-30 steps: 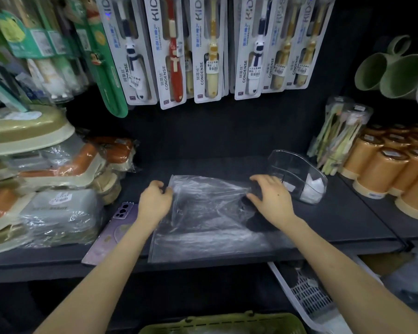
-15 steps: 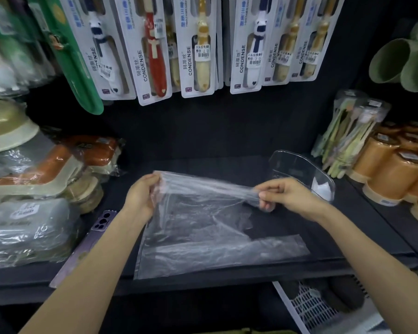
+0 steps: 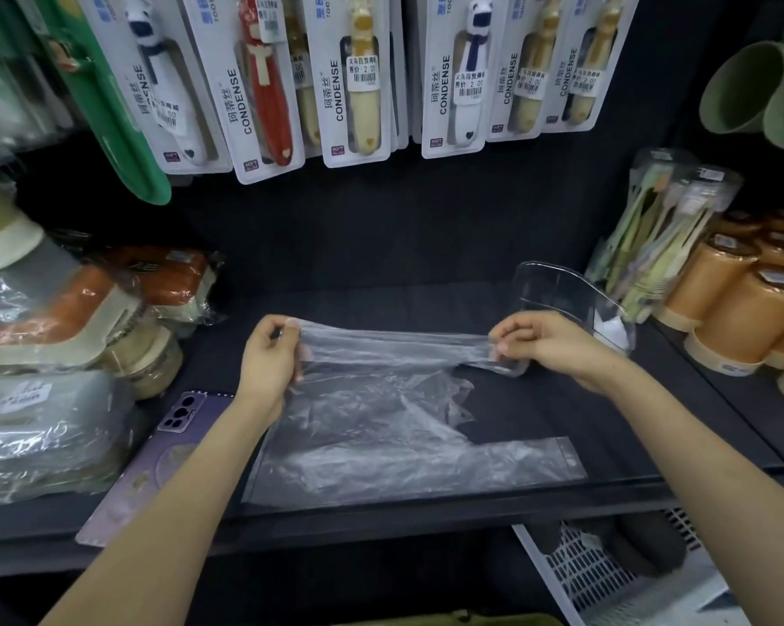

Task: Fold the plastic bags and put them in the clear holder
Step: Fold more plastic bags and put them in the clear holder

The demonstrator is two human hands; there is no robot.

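The plastic bag (image 3: 381,426) is thin and transparent. Its near part lies flat on the dark shelf (image 3: 629,426), close to the front edge and about in the middle. Its far edge is lifted from the shelf and pulled into a tight band between the two hands.

The left hand (image 3: 270,359) pinches the left end of this band, with the fingers curled around the plastic. The right hand (image 3: 548,345) pinches the right end between thumb and fingertips. Both forearms come in over the front edge of the shelf.

The clear holder (image 3: 571,305) stands toward the back right of the shelf, just behind the right hand, and something white lies at its bottom.

A purple phone (image 3: 164,445) lies face down near the front edge, left of the bag and partly under the left forearm. Wrapped soap dishes (image 3: 65,318) are piled at the left end of the shelf. At the right end stand orange cups (image 3: 733,309) and a pack of toothbrushes (image 3: 652,246). Carded toothbrushes (image 3: 358,83) hang above the back edge, and green mugs (image 3: 751,92) hang at the upper right. A white basket (image 3: 584,576) is below the shelf.
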